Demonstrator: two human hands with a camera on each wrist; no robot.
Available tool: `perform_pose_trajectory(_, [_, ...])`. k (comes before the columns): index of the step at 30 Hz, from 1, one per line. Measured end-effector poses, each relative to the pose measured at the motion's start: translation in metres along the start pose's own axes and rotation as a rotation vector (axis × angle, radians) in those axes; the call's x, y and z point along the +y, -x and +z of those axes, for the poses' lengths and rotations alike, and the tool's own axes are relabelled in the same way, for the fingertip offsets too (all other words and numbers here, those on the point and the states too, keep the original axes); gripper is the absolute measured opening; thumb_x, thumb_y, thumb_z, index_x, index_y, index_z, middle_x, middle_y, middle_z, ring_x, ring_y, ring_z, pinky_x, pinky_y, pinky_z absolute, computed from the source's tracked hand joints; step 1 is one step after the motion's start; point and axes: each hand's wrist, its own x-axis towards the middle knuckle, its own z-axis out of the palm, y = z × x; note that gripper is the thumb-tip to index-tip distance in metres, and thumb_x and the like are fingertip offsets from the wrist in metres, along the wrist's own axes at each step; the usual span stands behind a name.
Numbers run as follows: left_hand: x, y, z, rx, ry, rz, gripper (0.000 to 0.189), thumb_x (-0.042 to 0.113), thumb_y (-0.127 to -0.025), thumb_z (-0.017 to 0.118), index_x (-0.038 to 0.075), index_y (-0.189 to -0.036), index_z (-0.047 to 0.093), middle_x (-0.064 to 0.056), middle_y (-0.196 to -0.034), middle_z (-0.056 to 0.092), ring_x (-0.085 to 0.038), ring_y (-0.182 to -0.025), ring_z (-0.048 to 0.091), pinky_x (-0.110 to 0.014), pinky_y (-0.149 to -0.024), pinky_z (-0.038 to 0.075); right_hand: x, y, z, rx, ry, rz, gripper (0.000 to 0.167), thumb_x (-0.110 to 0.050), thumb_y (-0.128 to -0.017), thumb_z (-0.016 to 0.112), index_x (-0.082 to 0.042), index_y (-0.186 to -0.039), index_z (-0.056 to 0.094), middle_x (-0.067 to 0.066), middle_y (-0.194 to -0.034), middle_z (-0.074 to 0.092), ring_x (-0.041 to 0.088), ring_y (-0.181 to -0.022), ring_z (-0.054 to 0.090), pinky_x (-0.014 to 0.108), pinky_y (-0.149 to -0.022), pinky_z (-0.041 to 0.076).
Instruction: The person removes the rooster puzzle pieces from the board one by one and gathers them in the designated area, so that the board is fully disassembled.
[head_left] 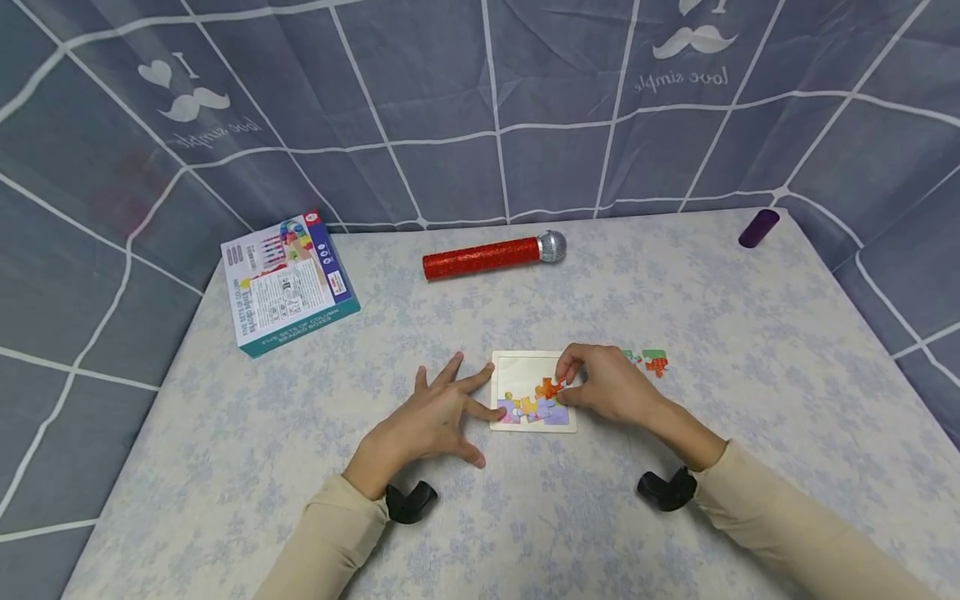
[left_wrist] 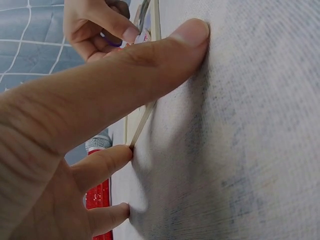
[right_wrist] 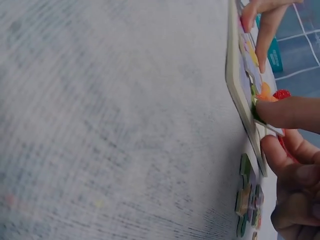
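A square puzzle tray (head_left: 517,371) lies on the table, its lower part filled with purple and yellow jigsaw pieces (head_left: 529,408) and an orange piece (head_left: 549,388) above them. Fingers spread, my left hand (head_left: 427,421) touches the tray's left side; one fingertip reaches onto the pieces. In the left wrist view its thumb (left_wrist: 190,32) rests near the cloth, apart from the tray. Over the tray's right side, my right hand (head_left: 611,383) pinches a jigsaw piece (right_wrist: 275,130) between thumb and index finger. The fingers hide much of it.
Loose jigsaw pieces (head_left: 654,360) lie right of the tray, partly behind the right hand. A red glittery microphone (head_left: 483,257) lies toward the back, a toy box (head_left: 292,283) at the back left, a purple cylinder (head_left: 759,228) at the back right. A tiled-pattern curtain (head_left: 442,100) surrounds the table.
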Motion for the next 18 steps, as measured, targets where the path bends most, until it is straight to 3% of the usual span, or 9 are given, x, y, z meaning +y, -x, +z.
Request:
perform_pose_trajectory(9, [-0.0013, -0.0002, 0.0006, -0.002, 0.012, -0.004, 0.063, 0.031, -0.060, 0.094, 0.027, -0.119, 0.072, -0.001, -0.158, 0.030, -0.039, -0.149, 0.002, -0.077, -0.104, 0.001, 0.0057, -0.0035, -0.0028, -0.039, -0.127, -0.010, 0.022, -0.006, -0.079, 0.080, -0.010, -0.098, 0.068, -0.002, -0.080, 0.063, 0.016, -0.066, 0.054, 0.026, -0.061, 0.043])
perform_pose_trajectory(14, [-0.0013, -0.0003, 0.0006, 0.002, 0.006, 0.003, 0.063, 0.032, -0.060, 0.094, 0.027, -0.119, 0.073, -0.003, -0.158, 0.031, -0.041, -0.148, 0.003, -0.078, -0.103, 0.002, 0.0067, -0.0037, -0.0039, -0.032, -0.136, -0.016, 0.013, -0.007, -0.081, 0.077, -0.012, -0.090, 0.070, -0.003, -0.077, 0.064, 0.015, -0.062, 0.051, 0.026, -0.056, 0.041])
perform_pose_trajectory(18, [-0.0011, 0.0002, 0.0008, 0.007, 0.008, 0.004, 0.062, 0.032, -0.059, 0.094, 0.027, -0.118, 0.073, -0.004, -0.157, 0.033, -0.042, -0.148, 0.003, -0.079, -0.102, 0.002, 0.0067, -0.0038, -0.0006, -0.044, -0.101, -0.035, 0.021, -0.005, -0.077, 0.080, -0.014, -0.092, 0.069, -0.004, -0.080, 0.065, 0.014, -0.063, 0.051, 0.027, -0.059, 0.041])
